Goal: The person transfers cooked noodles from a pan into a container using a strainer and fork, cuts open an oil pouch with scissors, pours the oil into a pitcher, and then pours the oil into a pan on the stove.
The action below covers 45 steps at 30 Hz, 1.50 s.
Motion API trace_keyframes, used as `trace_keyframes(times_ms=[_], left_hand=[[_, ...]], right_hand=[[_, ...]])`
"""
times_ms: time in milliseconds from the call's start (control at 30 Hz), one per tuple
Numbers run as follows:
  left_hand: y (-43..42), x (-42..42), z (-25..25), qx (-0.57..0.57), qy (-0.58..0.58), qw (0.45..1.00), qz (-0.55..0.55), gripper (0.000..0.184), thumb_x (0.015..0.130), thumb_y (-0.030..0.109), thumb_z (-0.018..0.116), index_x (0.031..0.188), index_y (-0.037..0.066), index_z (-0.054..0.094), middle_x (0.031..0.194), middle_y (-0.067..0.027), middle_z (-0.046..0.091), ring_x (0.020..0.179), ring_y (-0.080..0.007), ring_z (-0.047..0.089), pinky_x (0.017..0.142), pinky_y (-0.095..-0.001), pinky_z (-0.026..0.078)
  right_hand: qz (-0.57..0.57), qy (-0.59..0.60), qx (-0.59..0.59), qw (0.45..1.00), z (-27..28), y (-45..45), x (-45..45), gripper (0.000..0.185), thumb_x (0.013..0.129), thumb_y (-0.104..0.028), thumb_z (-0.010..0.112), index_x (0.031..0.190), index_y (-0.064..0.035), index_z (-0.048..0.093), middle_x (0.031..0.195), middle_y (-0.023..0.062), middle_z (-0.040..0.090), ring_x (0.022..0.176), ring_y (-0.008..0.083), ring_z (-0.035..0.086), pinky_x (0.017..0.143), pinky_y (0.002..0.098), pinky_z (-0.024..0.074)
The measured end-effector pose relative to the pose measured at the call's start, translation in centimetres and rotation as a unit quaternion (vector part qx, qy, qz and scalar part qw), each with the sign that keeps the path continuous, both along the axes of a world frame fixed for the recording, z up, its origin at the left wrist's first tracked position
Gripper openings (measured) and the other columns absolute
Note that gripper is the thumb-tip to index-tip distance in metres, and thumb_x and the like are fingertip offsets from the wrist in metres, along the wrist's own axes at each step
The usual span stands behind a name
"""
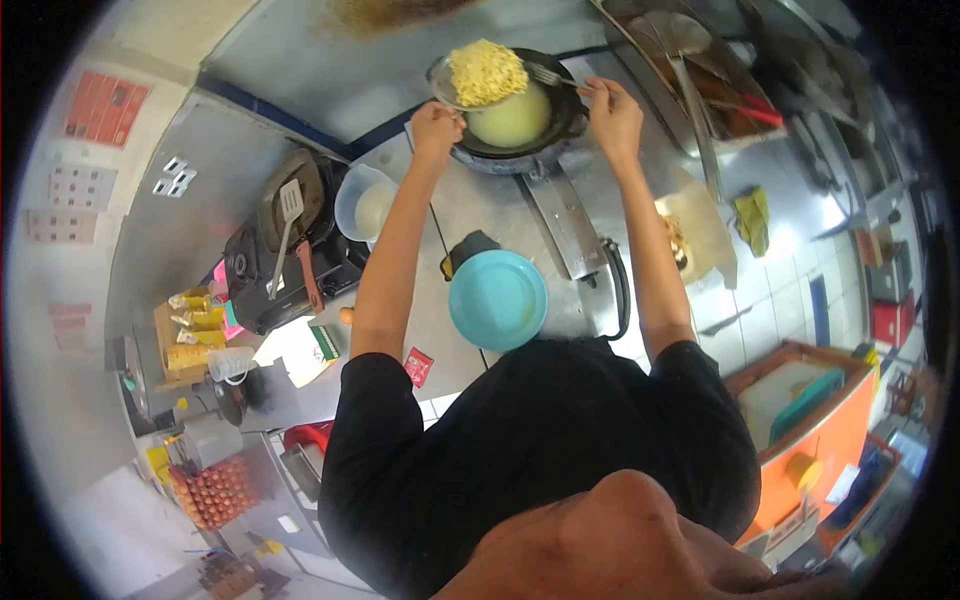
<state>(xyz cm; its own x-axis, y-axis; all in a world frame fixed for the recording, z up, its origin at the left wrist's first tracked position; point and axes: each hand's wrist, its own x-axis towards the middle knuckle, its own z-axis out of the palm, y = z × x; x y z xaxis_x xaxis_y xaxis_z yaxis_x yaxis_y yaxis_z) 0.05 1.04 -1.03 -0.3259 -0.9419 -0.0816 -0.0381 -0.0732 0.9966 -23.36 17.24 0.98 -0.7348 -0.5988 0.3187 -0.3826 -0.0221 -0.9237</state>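
Note:
Yellow noodles (487,73) are heaped in a strainer (439,80) over the left side of a dark wok (567,118). My left hand (437,129) is closed on the strainer's handle. My right hand (613,112), at the wok's right, is closed on a fork (549,76), whose tines are near the noodles. Pale yellowish liquid (512,120) lies in the wok, which stands on a burner. Nearer my body, a turquoise bowl (497,300) sits on the metal counter.
Left of my left arm are a whitish container (364,205) and a stove (262,270) with a pan and a spatula (291,203). A red sachet (418,367) lies near my left elbow. At the right are brown paper (702,230) and a green cloth (752,221).

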Motion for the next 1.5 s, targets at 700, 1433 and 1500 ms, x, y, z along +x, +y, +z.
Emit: trace_keyframes(times_ms=[700, 1433, 1500], left_hand=[[24.3, -10.0, -3.4, 0.138, -0.034, 0.952, -0.27, 0.005, 0.095, 0.005, 0.058, 0.091, 0.003, 0.058, 0.07, -0.0061, 0.061, 0.052, -0.0057, 0.045, 0.046, -0.0222, 0.034], [31.4, -21.6, 0.6, -0.389, -0.467, 0.72, -0.335, 0.017, 0.079, 0.004, 0.068, 0.091, -0.007, 0.067, 0.088, -0.0301, 0.069, 0.088, -0.0461, 0.07, 0.078, -0.0491, 0.057], [31.1, -21.0, 0.9, -0.414, -0.447, 0.722, -0.327, 0.017, 0.08, 0.004, 0.066, 0.091, -0.008, 0.065, 0.083, -0.03, 0.069, 0.083, -0.047, 0.069, 0.076, -0.0505, 0.057]], right_hand=[[-0.179, -0.027, 0.212, 0.96, -2.1, 35.9, -0.4, 0.027, 0.104, -0.017, 0.052, 0.114, -0.0002, 0.07, 0.104, 0.0158, 0.074, 0.093, 0.0197, 0.071, 0.082, 0.0341, 0.0547], [-0.234, 0.112, 0.154, 0.953, -5.4, 34.8, 1.7, 0.023, 0.086, -0.004, 0.069, 0.109, -0.006, 0.072, 0.082, 0.0136, 0.069, 0.077, 0.0269, 0.065, 0.066, 0.0382, 0.0536], [-0.233, 0.13, 0.15, 0.952, -5.2, 34.7, 1.7, 0.023, 0.086, -0.003, 0.069, 0.108, -0.0053, 0.072, 0.081, 0.0136, 0.069, 0.077, 0.0271, 0.065, 0.066, 0.0382, 0.0537]])
